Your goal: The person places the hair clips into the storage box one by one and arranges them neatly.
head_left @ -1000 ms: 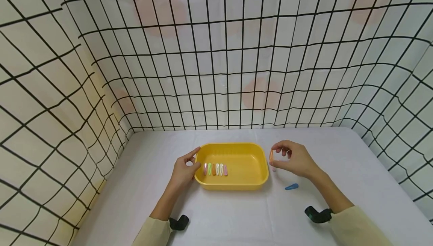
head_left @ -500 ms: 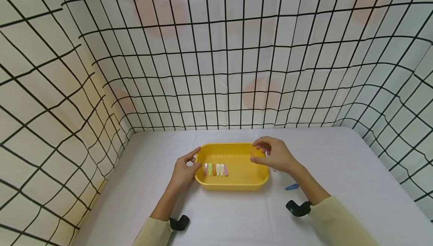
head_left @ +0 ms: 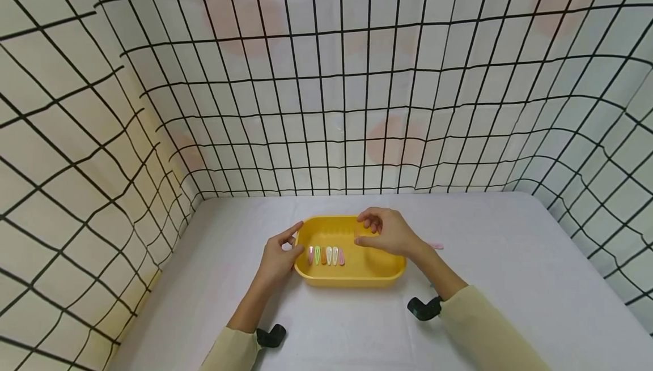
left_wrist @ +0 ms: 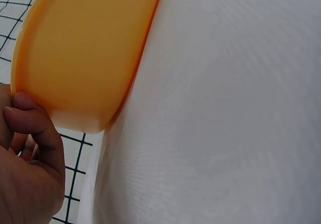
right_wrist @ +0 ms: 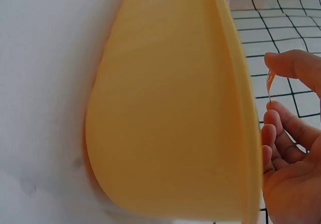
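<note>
My left hand (head_left: pixel 275 255) grips the left end of a yellow plastic tray (head_left: pixel 352 282), thumb at the rim; the left wrist view shows curled fingers against the tray wall (left_wrist: pixel 83 48). Inside, toward the left, several snap hair clips stand side by side in a row: pink, light green, an orange clip (head_left: pixel 323 256), white and pink. Above the tray's right half, my right hand (head_left: pixel 388 232) pinches another orange hair clip (right_wrist: pixel 270 83) by its ends between thumb and forefinger. That clip is upright and hard to make out against the yellow in the head view.
On the white cloth-covered table (head_left: pixel 214 280), right of the tray, lies a pink hair clip (head_left: pixel 436 246). A blue clip (head_left: pixel 432 285) shows only a sliver beside my right forearm. Black wire grid (head_left: pixel 326 133) walls stand behind and at both sides.
My right hand has moved left from beside the tray to above it, carrying the orange hair clip. The right forearm now covers most of the blue clip. My left hand stays put.
</note>
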The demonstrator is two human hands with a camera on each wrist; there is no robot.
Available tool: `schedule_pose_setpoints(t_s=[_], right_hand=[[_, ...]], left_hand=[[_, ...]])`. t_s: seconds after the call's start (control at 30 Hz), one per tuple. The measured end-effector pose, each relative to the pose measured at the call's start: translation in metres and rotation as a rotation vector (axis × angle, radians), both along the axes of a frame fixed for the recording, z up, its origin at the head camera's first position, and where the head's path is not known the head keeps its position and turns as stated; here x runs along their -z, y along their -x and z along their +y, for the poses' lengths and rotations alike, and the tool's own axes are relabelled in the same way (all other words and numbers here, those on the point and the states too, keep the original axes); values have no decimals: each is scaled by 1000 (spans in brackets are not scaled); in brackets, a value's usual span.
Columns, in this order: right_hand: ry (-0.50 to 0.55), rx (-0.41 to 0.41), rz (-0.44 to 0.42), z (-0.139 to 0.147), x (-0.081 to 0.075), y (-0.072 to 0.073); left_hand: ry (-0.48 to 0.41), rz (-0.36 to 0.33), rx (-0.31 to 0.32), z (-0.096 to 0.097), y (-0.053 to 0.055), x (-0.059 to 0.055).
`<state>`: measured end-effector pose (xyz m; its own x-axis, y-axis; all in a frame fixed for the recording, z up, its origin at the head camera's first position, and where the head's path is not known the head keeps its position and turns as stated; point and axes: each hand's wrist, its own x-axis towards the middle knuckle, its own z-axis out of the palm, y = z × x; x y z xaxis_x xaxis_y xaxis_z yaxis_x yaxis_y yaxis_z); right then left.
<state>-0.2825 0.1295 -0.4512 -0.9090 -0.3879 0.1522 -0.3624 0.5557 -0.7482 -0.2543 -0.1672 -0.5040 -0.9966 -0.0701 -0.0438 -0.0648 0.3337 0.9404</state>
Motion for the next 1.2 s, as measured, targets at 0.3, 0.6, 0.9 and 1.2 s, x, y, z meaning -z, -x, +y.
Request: schedule_pose_setpoints(t_s=[0.3,0.6,0.9,1.2], right_hand=[[-30,-61,-100,-18,13,3],[-52,-71,-157,-23,28,3],[-122,-112,-220,-25,32,5],[-158,-93,-266,-28,34,5]], left_hand=[[-5,11,11,-1,0,-1],[-4,-10,13,0,1,-1],[-11,-12,8,1,0,-1],[-1,-8,1,0,0,0]])
